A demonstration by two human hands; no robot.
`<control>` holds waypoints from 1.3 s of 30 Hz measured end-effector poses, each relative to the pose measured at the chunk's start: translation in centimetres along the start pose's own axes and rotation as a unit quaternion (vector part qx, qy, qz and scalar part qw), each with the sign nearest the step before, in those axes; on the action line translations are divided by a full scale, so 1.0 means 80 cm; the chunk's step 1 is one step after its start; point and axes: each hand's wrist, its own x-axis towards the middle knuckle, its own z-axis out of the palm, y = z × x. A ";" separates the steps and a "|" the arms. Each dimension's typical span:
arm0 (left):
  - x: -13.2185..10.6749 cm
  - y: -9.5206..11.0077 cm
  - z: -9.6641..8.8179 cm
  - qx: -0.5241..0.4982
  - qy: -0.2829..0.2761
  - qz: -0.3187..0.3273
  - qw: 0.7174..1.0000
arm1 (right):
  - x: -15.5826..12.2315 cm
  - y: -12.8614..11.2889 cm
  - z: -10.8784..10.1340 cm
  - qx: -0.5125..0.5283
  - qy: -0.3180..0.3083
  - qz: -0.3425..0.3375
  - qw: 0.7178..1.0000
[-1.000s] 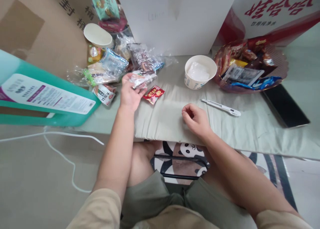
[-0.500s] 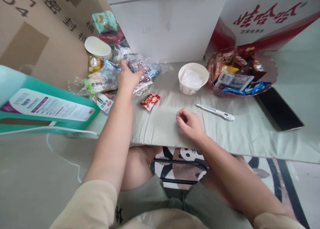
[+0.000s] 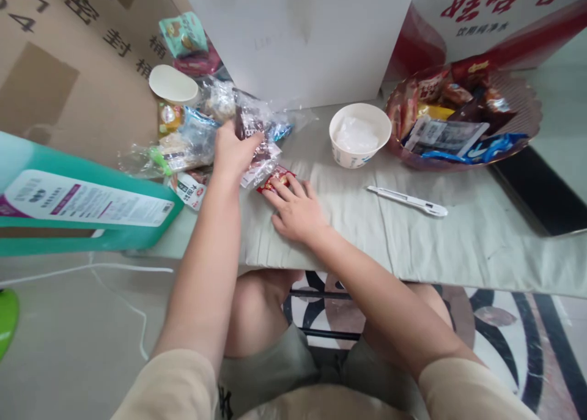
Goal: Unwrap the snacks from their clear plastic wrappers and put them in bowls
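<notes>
your knees sit at the near edge of the desk (image 3: pixel 348 243), and just in from that edge your right hand (image 3: pixel 300 212) lies palm down, fingers slightly spread, their tips on a small red packet (image 3: pixel 271 185); you are touching it, not visibly pinching it. the packet lies left of the middle, nearer the front edge than the back. to the right of that hand, well apart, a white box cutter (image 3: pixel 408 201) lies roughly along the near edge, and farther right a black phone (image 3: pixel 545 191) lies aslant. at the near left corner is a teal jug (image 3: pixel 137 224) with a white label, and a white packet (image 3: pixel 191 191) lies between it and your left forearm. a little farther in, your left hand (image 3: pixel 236 154) is over the wrapped pile, its thumb lying across a brown packet (image 3: pixel 251 125) in crinkled clear film; its other fingers are mostly hidden, so i cannot tell whether they grip. more packets lie beside it toward the left edge. toward the back edge, a paper bowl (image 3: pixel 339 154) holds whitish plastic, just beside a scalloped bowl (image 3: pixel 527 114) full of snack packets. along the back stand a white box (image 3: pixel 298 47) and a red-and-white box (image 3: pixel 518 35), with a cardboard box (image 3: pixel 41 84) at the back left.
</notes>
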 end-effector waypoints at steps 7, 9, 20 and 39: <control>-0.043 0.042 0.011 -0.153 0.047 -0.114 0.980 | 0.006 0.023 -0.009 0.012 0.026 0.042 0.999; -0.049 0.039 0.014 -0.215 0.036 -0.168 0.961 | 0.004 0.033 -0.014 0.042 0.045 0.044 0.997; -0.063 -0.001 0.026 -0.299 0.042 -0.190 0.934 | -0.048 0.040 -0.056 0.349 0.233 0.119 0.900; -0.113 0.005 0.063 -0.326 -0.035 -0.186 0.926 | -0.054 0.080 -0.051 0.539 0.269 0.246 0.759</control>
